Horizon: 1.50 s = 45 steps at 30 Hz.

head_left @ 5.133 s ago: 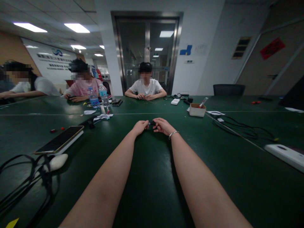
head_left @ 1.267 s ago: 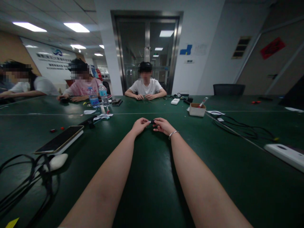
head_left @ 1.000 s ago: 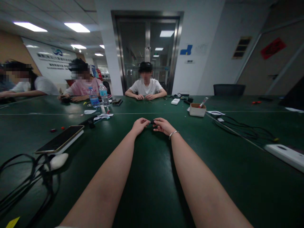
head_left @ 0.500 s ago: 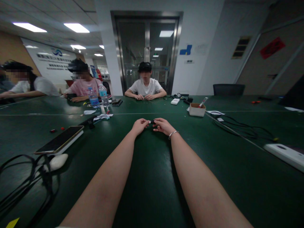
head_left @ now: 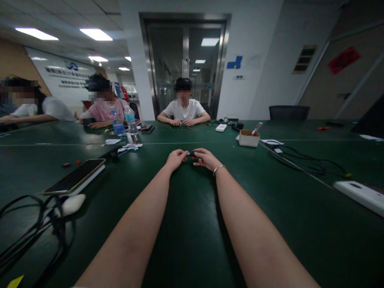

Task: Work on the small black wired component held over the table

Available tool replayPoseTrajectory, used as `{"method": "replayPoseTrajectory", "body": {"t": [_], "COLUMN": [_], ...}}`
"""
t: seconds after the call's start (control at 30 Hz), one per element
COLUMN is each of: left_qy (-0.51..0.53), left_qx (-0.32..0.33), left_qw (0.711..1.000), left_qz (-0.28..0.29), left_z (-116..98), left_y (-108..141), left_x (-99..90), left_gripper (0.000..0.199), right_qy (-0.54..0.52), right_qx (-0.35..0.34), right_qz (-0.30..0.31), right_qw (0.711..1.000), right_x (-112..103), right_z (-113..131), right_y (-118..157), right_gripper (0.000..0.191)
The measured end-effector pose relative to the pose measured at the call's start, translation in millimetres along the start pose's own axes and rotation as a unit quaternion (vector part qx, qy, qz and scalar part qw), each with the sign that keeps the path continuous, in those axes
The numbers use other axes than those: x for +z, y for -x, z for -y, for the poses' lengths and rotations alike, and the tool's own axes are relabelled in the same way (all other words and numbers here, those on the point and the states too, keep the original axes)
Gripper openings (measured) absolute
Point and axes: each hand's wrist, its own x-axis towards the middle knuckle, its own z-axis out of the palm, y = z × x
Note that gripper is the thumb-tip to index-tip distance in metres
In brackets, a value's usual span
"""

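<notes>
Far left: black cables [head_left: 61,230] lie on the green counter [head_left: 192,228] beside a white rounded object [head_left: 73,205]; beyond it a phone [head_left: 77,175] rests on a white slab [head_left: 91,179]. Left hand [head_left: 177,159]: next to no change over the last half second, same posture, same place, which suggests fine fingertip work on the spot rather than carrying. Its thumb and forefinger are nearly closed, gripping the left end of a small dark piece [head_left: 192,154], where a paler tip shows. The piece sits directly between the two hands; whether it touches the counter cannot be told. Right hand [head_left: 206,159], silver bracelet [head_left: 219,170] at the wrist: thumb and forefinger pinch the right part of the piece, remaining fingers loosely curled below. Further right, well apart from the hands: an open box [head_left: 248,141] with a pen-like item [head_left: 257,129] tilted in it, then a white casing [head_left: 360,196] near the edge of view
</notes>
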Motion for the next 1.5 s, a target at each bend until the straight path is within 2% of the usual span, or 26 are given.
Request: {"method": "replayPoseTrajectory", "body": {"t": [0.57,1.0,1.5], "left_qy": [-0.006,-0.003,-0.019], "left_qx": [-0.002,-0.030,-0.029], "left_qw": [1.000,0.999,0.999], "left_qz": [0.021,0.014,0.015], "left_z": [0.4,1.8,3.6], "left_y": [-1.6,-2.8,-4.1], "left_x": [-2.0,-1.6,-2.1], "left_gripper": [0.039,0.044,0.049], "right_qy": [0.002,0.001,0.004], "right_qx": [-0.008,-0.008,-0.029], "right_qz": [0.008,0.011,0.019], "right_qw": [1.000,1.000,0.999], "right_x": [-0.6,0.4,-0.4], "right_z": [0.1,0.7,-1.0], "right_y": [2.1,2.9,3.2], "right_gripper": [0.012,0.012,0.015]}}
